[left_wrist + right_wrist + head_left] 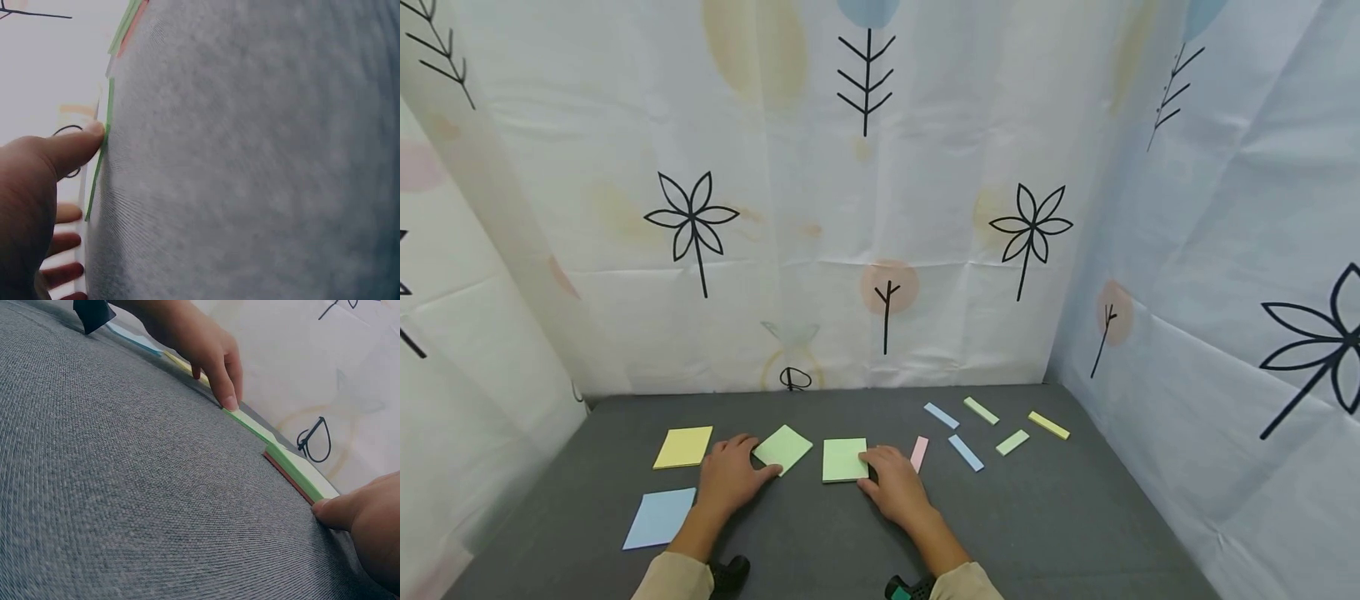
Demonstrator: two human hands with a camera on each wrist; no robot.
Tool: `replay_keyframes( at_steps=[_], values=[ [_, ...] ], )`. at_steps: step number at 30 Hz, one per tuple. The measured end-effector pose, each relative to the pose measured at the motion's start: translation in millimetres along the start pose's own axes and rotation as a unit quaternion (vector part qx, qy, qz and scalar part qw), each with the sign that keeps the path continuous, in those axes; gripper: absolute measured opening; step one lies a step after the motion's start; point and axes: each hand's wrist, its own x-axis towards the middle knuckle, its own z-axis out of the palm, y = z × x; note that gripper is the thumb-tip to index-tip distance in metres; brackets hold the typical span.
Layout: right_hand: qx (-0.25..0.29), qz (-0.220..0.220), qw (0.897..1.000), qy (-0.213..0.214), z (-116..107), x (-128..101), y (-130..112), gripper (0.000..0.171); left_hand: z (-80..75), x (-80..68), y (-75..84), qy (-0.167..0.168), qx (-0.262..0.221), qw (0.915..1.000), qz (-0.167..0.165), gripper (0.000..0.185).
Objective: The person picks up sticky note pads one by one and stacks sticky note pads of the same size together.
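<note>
Beside the left thumb: left green square (pixel 786 444), turned like a diamond, at 2 o'clock from the left hand (pixel 730 475).
Left fingers: loosely spread, the thumb touching the square's near corner, the others around its left corner.
Right fingers: narrow; the right hand (pixel 897 487) holds the right edge of the right green square (pixel 842 461) close to its near corner.
Right green square: at 10 o'clock from the right hand, lying nearly straight; the right wrist view shows a red layer beneath the green.
Between the green squares: a small gap.
Yellow square (pixel 685 447): at 10 o'clock from the left hand.
Blue square (pixel 658 518): at 8 o'clock from the left hand, near the forearm.
Pink strip (pixel 919 454): at 1 o'clock from the right hand, just beside the knuckles.
Other strips: around 1 to 2 o'clock from the right hand, far blue strip (pixel 942 415), near blue strip (pixel 966 453), far green strip (pixel 981 410), near green strip (pixel 1012 442), yellow strip (pixel 1048 425).
Table (pixel 1045 525): grey, under everything.
Cloth (pixel 940 208): white, printed with flowers, at 12 o'clock.
</note>
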Motion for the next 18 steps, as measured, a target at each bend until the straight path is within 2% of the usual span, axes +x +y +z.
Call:
replay_keyframes(
  at_steps=[3,12,18],
  values=[
    [-0.003,0.002,1.0,-0.001,0,0,0,0.038,-1.9,-0.5,1.4,-0.01,-0.003,0.9996,-0.026,0.071],
    [-0.001,0.009,1.0,-0.012,-1,1,-1,0.039,-9.0,0.4,7.0,-0.005,-0.043,0.9972,-0.061,0.06],
    [-0.002,0.009,1.0,-0.007,-1,1,-2,0.039,-8.6,0.6,10.5,0.026,-0.089,0.9917,-0.09,0.049]
  ],
)
